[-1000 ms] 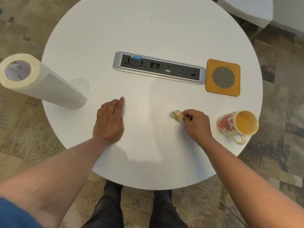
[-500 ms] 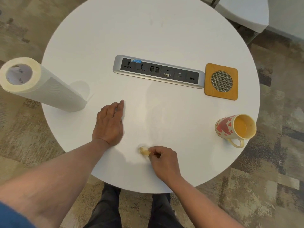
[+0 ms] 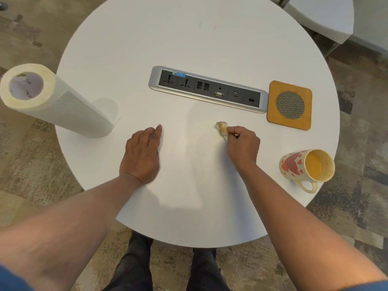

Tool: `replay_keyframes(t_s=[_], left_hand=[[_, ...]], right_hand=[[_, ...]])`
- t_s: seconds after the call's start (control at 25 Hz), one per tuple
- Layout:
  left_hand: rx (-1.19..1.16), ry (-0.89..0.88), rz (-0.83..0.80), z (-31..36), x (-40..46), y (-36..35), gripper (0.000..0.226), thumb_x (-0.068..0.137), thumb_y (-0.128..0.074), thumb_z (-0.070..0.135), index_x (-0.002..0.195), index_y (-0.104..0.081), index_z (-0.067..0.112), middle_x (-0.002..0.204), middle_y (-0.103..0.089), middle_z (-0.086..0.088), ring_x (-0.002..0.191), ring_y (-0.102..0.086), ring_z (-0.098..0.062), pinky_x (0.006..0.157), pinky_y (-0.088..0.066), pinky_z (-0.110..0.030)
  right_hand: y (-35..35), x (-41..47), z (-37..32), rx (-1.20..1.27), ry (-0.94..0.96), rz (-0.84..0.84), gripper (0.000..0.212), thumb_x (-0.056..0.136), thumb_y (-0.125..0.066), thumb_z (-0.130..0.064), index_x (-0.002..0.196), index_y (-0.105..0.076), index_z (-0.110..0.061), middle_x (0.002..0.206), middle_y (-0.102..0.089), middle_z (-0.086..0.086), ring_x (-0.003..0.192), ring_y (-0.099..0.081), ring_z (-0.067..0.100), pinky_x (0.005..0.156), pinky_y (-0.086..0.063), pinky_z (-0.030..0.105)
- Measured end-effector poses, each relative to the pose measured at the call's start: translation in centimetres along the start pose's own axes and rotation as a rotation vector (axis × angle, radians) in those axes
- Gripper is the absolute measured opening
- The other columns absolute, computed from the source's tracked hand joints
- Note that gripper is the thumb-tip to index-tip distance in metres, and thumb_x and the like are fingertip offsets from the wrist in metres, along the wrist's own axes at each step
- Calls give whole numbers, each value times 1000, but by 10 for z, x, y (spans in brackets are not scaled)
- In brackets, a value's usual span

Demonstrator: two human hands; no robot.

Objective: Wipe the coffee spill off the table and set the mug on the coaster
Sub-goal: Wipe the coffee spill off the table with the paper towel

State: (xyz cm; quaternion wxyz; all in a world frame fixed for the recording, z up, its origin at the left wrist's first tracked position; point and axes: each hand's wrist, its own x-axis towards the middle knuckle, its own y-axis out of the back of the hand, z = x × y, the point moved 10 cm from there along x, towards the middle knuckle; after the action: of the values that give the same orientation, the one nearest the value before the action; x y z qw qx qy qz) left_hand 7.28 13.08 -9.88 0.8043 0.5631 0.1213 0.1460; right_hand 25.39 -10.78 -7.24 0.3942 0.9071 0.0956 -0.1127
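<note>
The paper towel roll (image 3: 56,101) stands at the table's (image 3: 210,34) left edge, far to the left of the power strip (image 3: 207,89) set into the middle of the white top. My left hand (image 3: 141,153) lies flat on the table, nearer to me than the strip's left end, palm down, fingers pressed together and pointing away from me, holding nothing. A faint yellowish smear (image 3: 201,139) shows on the top between my two hands, on my side of the strip. My right hand (image 3: 243,147) is curled, its fingers pinching a small crumpled wad of paper (image 3: 222,127) stained brownish yellow; the wad touches the table a little nearer to me than the strip's right half. The wooden coaster (image 3: 289,105), square with a round mesh centre, sits just beside the strip's right end, nothing on it. The mug (image 3: 306,168), cream with red hearts, stands near the table's right rim, well apart from the strip and nearer to me than the coaster, handle turned toward me.
</note>
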Motion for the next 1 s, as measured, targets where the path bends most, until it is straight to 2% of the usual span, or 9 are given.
replay_keyframes(t_s=[0.2, 0.32, 0.44, 0.48, 0.64, 0.72, 0.88, 1.0], left_hand=[[8, -11, 5, 1, 1, 1, 66, 87, -37, 17, 153, -40, 5, 136, -50, -16, 116, -40, -34, 97, -37, -50], [23, -15, 23, 1, 0, 2, 67, 87, -39, 16, 152, -40, 5, 136, -50, -16, 116, -41, -36, 96, -37, -50], [18, -20, 25, 2, 0, 1, 66, 87, -38, 16, 152, -41, 5, 135, -51, -16, 115, -42, -37, 96, -37, -50], [18, -17, 25, 2, 0, 1, 66, 87, -38, 16, 152, -41, 5, 135, -51, -16, 115, -42, -37, 96, -37, -50], [11, -26, 40, 1, 0, 2, 65, 87, -40, 14, 151, -43, 6, 133, -51, -14, 114, -42, -35, 94, -39, -51], [13, -42, 57, 3, -1, 2, 64, 86, -41, 12, 149, -46, 6, 131, -51, -13, 113, -43, -35, 93, -40, -51], [-1, -50, 81, 2, -1, 4, 66, 84, -43, 9, 150, -45, 6, 129, -51, -10, 114, -43, -35, 96, -36, -47], [-29, -39, 76, 1, -1, 6, 67, 83, -41, 9, 151, -44, 6, 125, -53, -9, 114, -43, -34, 97, -36, -45]], right_hand=[[-44, -38, -23, -61, 252, -223, 28, 83, -63, -5, 96, -81, -21, 97, -79, -1, 92, -71, 22, 85, -54, 33], [-62, -73, -16, -92, 367, -405, 26, 84, -63, -5, 96, -81, -21, 100, -79, -1, 94, -72, 18, 86, -54, 30], [-67, -96, -4, -121, 378, -611, 28, 87, -60, 0, 97, -80, -18, 104, -77, -2, 96, -70, 13, 87, -51, 22], [-60, -94, -3, -96, 370, -602, 28, 87, -61, 1, 97, -80, -17, 103, -77, -2, 95, -69, 11, 86, -49, 19], [-12, -28, -4, 59, 208, -185, 26, 87, -62, -7, 99, -78, -23, 97, -76, -8, 91, -68, 10, 83, -50, 23], [-6, -3, -7, 39, 117, -82, 27, 89, -57, -9, 102, -77, -23, 98, -75, -8, 93, -66, 14, 83, -49, 26], [-34, 7, -35, -26, 148, -103, 31, 88, -52, -6, 99, -77, -20, 100, -76, -2, 94, -64, 19, 76, -41, 23], [-79, -16, -67, -60, 308, -288, 31, 87, -54, -5, 99, -79, -19, 103, -77, 0, 96, -66, 21, 82, -47, 27]])
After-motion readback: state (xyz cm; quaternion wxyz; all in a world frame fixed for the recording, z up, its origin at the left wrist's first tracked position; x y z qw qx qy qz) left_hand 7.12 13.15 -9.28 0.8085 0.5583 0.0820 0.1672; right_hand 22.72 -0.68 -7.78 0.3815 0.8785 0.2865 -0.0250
